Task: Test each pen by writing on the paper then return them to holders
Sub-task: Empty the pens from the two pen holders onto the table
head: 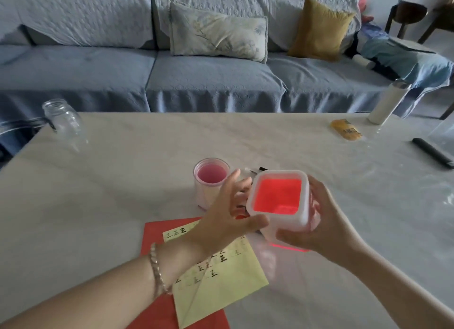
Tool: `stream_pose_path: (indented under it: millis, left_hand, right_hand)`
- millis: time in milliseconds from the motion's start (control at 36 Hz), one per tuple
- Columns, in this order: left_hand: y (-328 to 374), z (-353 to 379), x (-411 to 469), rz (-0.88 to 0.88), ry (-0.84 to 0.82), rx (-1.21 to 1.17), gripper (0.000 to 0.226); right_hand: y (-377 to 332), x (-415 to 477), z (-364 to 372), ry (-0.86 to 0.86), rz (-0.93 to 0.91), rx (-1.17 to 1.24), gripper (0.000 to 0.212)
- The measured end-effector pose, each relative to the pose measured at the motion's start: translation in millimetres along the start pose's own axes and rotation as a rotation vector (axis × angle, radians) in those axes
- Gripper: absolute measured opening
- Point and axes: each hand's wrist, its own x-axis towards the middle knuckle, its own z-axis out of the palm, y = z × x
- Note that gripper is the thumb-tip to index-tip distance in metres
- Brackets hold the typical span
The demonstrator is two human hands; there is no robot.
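Observation:
My right hand (326,220) grips a square white holder (278,219) with a red inside, lifted a little off the table and tilted toward me; no pens show in it. My left hand (226,213) is at the holder's left side with fingers spread and fairly straight, and its thumb touches the holder's lower front. Behind it a round pink holder (202,193) stands upright, also without pens. Dark pen ends (260,169) peek out behind the square holder. A yellow paper (228,284) with written marks lies on a red sheet (157,233) under my left wrist.
A glass jar (65,124) stands at the table's far left corner. At the far right are a white bottle (388,101), a yellow packet (346,129) and a black remote (432,155). A blue sofa (196,78) runs behind the table.

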Motion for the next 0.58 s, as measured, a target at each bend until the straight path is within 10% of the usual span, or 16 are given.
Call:
stream_pose_path:
  millis: [278,583]
  left_hand:
    - [12.6,-78.4,-66.7,-0.001,0.269,0.198,0.115]
    - [-15.1,-153.7,-34.9,-0.064,0.736,0.413,0.109]
  right_hand:
    - [-13.3,17.4,83.3,-0.342,-0.094,-0.259,0.109]
    - [39.2,3.3,60.8,-0.216,0.158,-0.671,0.038]
